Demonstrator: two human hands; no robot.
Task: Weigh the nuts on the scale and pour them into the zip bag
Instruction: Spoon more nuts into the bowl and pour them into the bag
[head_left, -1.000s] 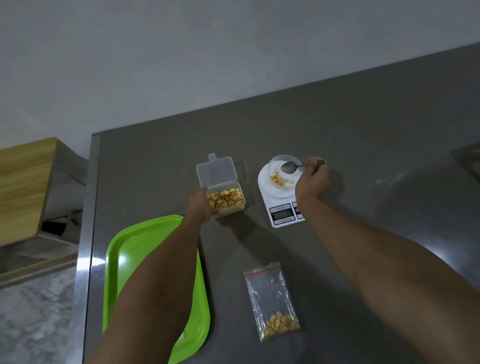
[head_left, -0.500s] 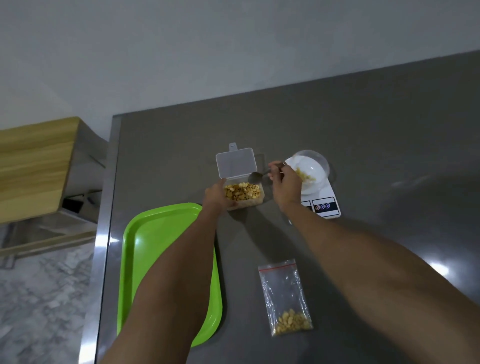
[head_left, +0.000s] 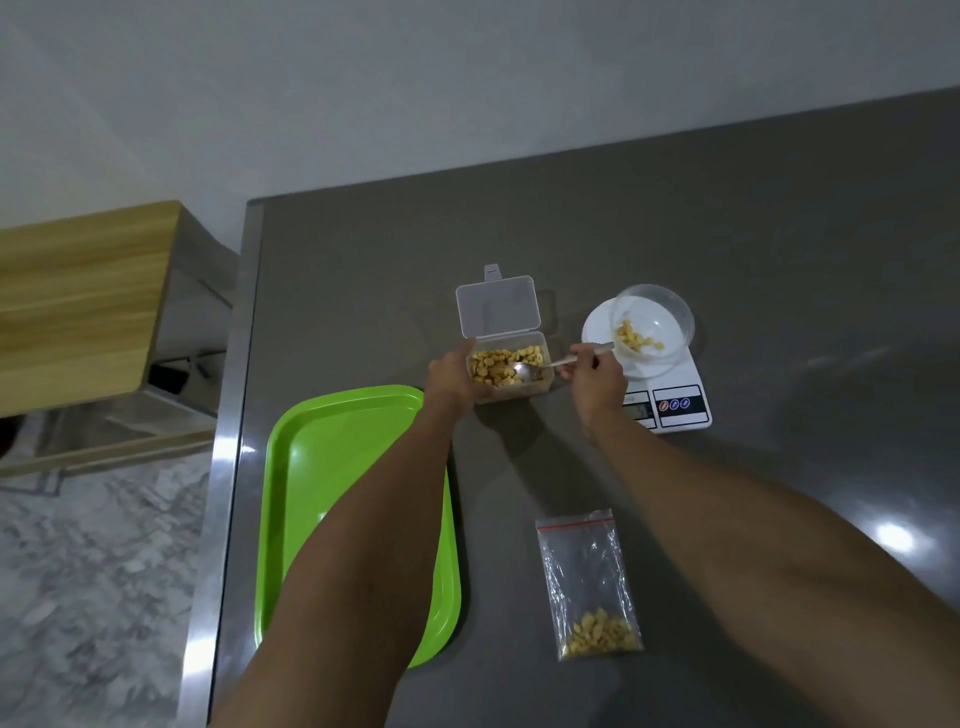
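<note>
Grey surface (head_left: 727, 249) ran under a pale wall, a green tray (head_left: 322, 467) lying by its left edge. Left hand (head_left: 449, 376) had its grip clamped on the box (head_left: 511, 371) of nuts (head_left: 496, 361), lid open behind. Right hand (head_left: 597, 376) pinched a spoon (head_left: 550, 364), its head dipped in the box. Just right, a bowl (head_left: 657, 322) with a few nuts sat on the scale (head_left: 670, 395). Nearer the front edge lay the bag (head_left: 587, 577), some nuts at its bottom.

Nuts (head_left: 506, 365) filled the open box. A few sat in the bowl (head_left: 653, 325) on the scale (head_left: 675, 395). The zip bag (head_left: 589, 582) lay flat nearby, some nuts inside.
</note>
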